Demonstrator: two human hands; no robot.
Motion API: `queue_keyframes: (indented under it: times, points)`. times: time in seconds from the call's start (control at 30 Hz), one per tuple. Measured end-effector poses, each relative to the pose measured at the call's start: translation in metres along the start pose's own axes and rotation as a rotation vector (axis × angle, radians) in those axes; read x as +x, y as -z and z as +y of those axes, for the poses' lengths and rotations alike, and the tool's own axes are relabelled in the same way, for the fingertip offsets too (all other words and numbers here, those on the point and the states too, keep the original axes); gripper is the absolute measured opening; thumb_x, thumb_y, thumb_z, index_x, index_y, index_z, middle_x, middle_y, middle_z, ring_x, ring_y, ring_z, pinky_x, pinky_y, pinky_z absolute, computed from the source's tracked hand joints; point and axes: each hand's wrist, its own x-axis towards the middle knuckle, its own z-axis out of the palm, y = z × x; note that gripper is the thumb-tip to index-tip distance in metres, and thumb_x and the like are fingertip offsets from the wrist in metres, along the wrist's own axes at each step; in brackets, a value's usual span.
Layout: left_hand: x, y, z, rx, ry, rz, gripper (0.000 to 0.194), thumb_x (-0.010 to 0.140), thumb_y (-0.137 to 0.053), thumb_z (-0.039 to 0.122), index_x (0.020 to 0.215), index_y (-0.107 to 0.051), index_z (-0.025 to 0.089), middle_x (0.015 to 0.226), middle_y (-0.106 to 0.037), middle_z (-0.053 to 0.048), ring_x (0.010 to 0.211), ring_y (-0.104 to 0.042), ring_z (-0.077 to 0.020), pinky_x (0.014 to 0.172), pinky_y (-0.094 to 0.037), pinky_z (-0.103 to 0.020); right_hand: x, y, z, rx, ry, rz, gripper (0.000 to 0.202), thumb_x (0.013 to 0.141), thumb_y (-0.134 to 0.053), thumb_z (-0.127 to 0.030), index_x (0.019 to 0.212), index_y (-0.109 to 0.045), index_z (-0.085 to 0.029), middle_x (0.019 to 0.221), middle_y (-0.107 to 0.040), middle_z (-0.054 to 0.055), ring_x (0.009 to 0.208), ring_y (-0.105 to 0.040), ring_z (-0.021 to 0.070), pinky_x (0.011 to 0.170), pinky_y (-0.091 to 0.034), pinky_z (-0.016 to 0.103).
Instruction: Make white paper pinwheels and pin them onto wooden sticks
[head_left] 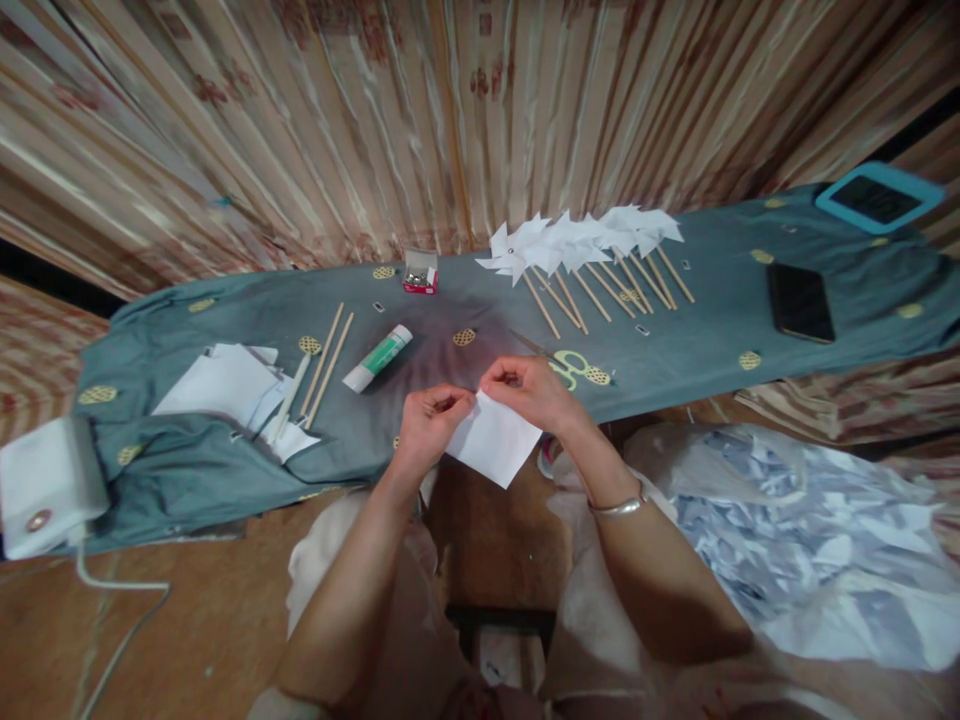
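A white paper sheet hangs between my two hands at the front edge of the cloth-covered table. My left hand pinches its upper left part. My right hand, with a silver bangle on the wrist, pinches it near the top, close to the left fingertips. Just beyond my right hand lie scissors with light green handles. A green and white glue stick rests left of my hands. Behind it is a small open red box holding small metal pieces.
Several white paper pinwheels on sticks lie at the back. Wooden sticks and stacked paper lie left. A phone and blue-framed device sit right, above a bag of paper scraps. A white box is far left.
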Motion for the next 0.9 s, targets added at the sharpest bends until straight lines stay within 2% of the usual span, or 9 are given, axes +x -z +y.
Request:
queue_keyframes:
  times: [0.17, 0.47, 0.6, 0.8, 0.9]
  points:
    - [-0.001, 0.002, -0.001, 0.009, -0.025, -0.008, 0.017, 0.057, -0.069, 0.032, 0.052, -0.067, 0.016, 0.051, -0.059, 0.001, 0.049, -0.048, -0.0107, 0.050, -0.037, -0.023, 0.001, 0.006, 0.000, 0.067, -0.010, 0.001, 0.012, 0.068, -0.059, -0.028, 0.064, -0.064, -0.017, 0.063, -0.063, -0.001, 0.058, -0.053, 0.0114, 0.058, -0.042, 0.024]
    - [-0.003, 0.005, -0.006, -0.010, -0.025, -0.034, 0.015, 0.058, -0.069, 0.030, 0.053, -0.067, 0.016, 0.052, -0.060, 0.000, 0.051, -0.049, -0.0105, 0.052, -0.037, -0.023, 0.001, 0.018, 0.000, 0.272, -0.135, 0.053, 0.014, 0.062, -0.066, -0.032, 0.063, -0.062, -0.018, 0.058, -0.059, -0.003, 0.051, -0.048, 0.0091, 0.047, -0.035, 0.021]
    - [-0.006, 0.008, -0.002, -0.018, -0.015, -0.044, 0.017, 0.059, -0.070, 0.032, 0.053, -0.067, 0.016, 0.053, -0.062, -0.001, 0.054, -0.053, -0.0124, 0.056, -0.042, -0.024, 0.002, 0.026, 0.005, 0.367, -0.176, 0.098, 0.018, 0.058, -0.069, -0.034, 0.064, -0.061, -0.019, 0.058, -0.060, -0.003, 0.050, -0.049, 0.0095, 0.045, -0.035, 0.021]
    - [-0.006, 0.004, -0.003, -0.048, -0.037, -0.040, 0.024, 0.060, -0.077, 0.038, 0.068, -0.075, 0.015, 0.065, -0.068, -0.003, 0.062, -0.057, -0.0137, 0.060, -0.045, -0.025, 0.002, 0.024, 0.003, 0.304, -0.143, 0.050, 0.017, 0.061, -0.067, -0.034, 0.064, -0.061, -0.018, 0.058, -0.058, -0.003, 0.050, -0.047, 0.0092, 0.047, -0.035, 0.022]
    - [-0.004, -0.001, -0.007, -0.032, -0.079, -0.002, 0.018, 0.059, -0.076, 0.034, 0.061, -0.073, 0.016, 0.062, -0.065, -0.002, 0.058, -0.053, -0.0121, 0.055, -0.040, -0.024, 0.003, 0.019, 0.001, 0.236, -0.092, 0.022, 0.016, 0.064, -0.065, -0.034, 0.065, -0.063, -0.018, 0.060, -0.059, -0.002, 0.054, -0.048, 0.0097, 0.049, -0.036, 0.022]
